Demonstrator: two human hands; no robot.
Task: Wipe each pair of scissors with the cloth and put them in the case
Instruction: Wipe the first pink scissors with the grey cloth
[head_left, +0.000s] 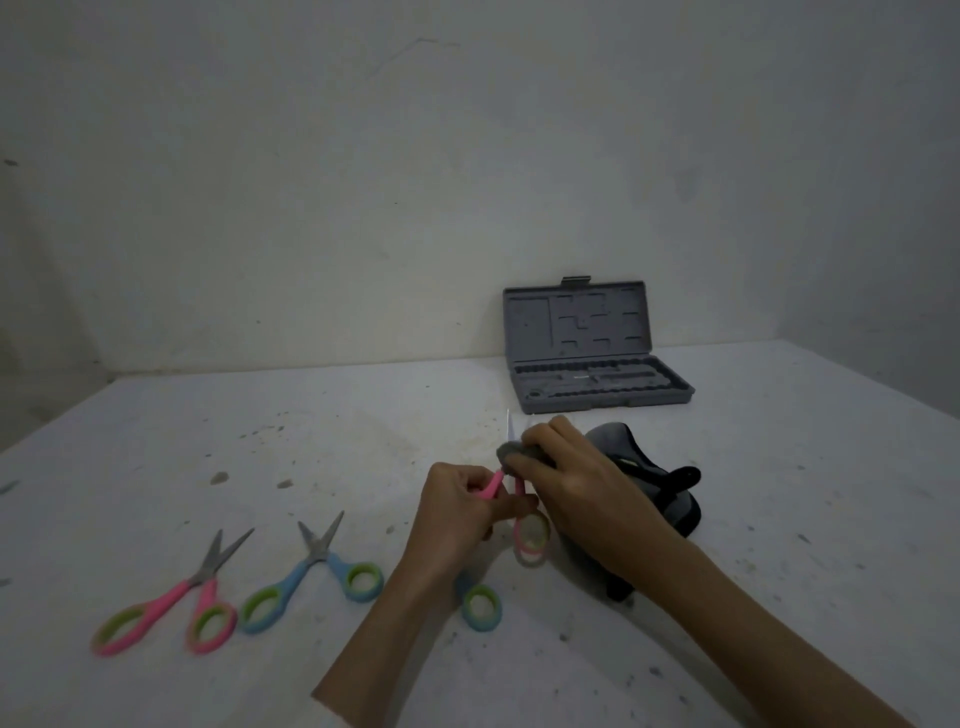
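Observation:
My left hand (457, 509) grips the handles of a pink pair of scissors (527, 535), blades pointing away from me. My right hand (566, 467) pinches a grey cloth (511, 452) round the blades near the pivot; only the blade tips show above it. On the table to the left lie a pink pair of scissors (171, 597) and a blue pair of scissors (311, 566), both spread open. Another blue handle ring (480, 605) shows under my left forearm. The grey case (597, 358) stands open at the back, lid upright against the wall.
A dark grey and black object (654, 493), perhaps a pouch, lies under and right of my right forearm. The white table (311, 441) is stained and speckled. A wall runs close behind the case; the table's left edge slants at far left.

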